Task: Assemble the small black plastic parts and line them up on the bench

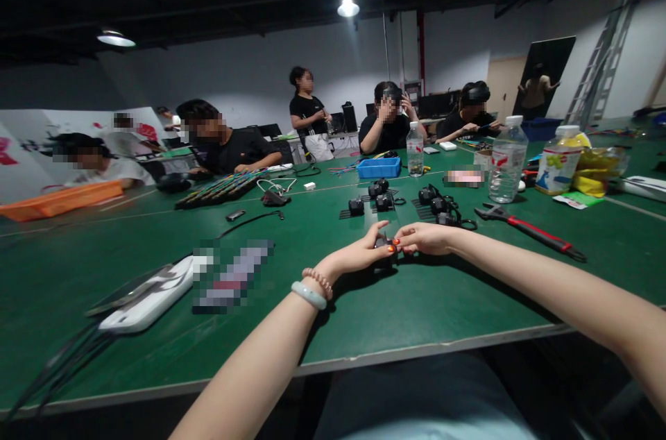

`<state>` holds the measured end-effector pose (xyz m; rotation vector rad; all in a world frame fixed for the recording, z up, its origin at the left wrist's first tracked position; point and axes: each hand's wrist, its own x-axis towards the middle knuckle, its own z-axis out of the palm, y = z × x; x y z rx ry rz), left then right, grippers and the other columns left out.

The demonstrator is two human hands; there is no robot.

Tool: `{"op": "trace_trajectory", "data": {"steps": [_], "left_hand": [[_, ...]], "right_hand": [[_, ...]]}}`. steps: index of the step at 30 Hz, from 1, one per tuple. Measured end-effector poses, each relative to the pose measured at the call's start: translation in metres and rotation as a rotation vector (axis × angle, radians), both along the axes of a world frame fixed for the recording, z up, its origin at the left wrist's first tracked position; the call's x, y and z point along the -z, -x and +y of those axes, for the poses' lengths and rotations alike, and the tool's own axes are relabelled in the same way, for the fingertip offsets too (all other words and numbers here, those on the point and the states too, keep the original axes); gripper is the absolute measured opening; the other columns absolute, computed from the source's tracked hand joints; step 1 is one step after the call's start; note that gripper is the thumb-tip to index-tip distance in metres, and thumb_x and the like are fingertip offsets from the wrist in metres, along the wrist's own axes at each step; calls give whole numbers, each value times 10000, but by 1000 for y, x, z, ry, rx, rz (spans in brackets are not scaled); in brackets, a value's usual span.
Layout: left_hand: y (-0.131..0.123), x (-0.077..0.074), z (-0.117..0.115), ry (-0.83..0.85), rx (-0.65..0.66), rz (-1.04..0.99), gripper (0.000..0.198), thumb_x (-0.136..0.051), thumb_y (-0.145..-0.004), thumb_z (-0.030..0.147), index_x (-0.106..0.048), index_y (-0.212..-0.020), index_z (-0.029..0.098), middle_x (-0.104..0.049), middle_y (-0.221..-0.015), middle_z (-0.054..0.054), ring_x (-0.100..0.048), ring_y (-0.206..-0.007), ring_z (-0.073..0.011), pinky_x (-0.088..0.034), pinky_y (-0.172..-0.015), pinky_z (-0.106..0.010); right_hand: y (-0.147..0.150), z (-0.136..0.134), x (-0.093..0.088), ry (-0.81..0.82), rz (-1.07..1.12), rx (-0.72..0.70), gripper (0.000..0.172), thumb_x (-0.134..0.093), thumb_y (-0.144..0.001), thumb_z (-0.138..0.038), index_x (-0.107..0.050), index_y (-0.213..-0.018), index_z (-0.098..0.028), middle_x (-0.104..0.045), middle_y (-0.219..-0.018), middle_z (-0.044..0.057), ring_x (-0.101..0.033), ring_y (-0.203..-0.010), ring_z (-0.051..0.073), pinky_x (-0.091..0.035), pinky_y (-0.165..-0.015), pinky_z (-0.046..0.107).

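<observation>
At the near edge of a green-topped bench (416, 301), the left hand (359, 256) and right hand (427, 239) meet, both pinching a small black plastic part (385, 243) resting on the surface. Just beyond lie similar black plastic parts (382, 200) and a red-handled adjustable wrench (531, 230); farther off stand a clear plastic water bottle (507, 161), a blue plastic tray (379, 168) and seated co-workers (388, 124).

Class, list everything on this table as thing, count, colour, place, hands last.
table: one, green, under everything.
small black part: one, black, between both hands.
loose black parts: several, black, beyond the hands.
wrench: one, red-handled, right side.
water bottles: two, clear, beyond the parts.
blue tray: one, blue, far centre.
orange tray: one, orange, far left.
white device: one, white, near left.
left hand: one, bare, holding that part.
right hand: one, bare, holding that part.
</observation>
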<state>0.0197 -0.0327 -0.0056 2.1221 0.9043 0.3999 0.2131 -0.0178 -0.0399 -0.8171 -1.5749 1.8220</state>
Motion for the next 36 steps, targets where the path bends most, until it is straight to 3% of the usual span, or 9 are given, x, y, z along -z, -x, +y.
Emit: {"op": "trace_trajectory", "data": {"steps": [36], "left_hand": [[1, -1, 0, -2, -11, 30, 705, -458, -723, 452, -102, -1284, 216, -459, -1067, -73, -451, -945, -174, -313, -890, -357]], "right_hand": [[-1, 3, 3, -11, -28, 5, 220, -642, -621, -252, -561, -771, -113, -527, -615, -5, -461, -544, 52, -309, -478, 170]]}}
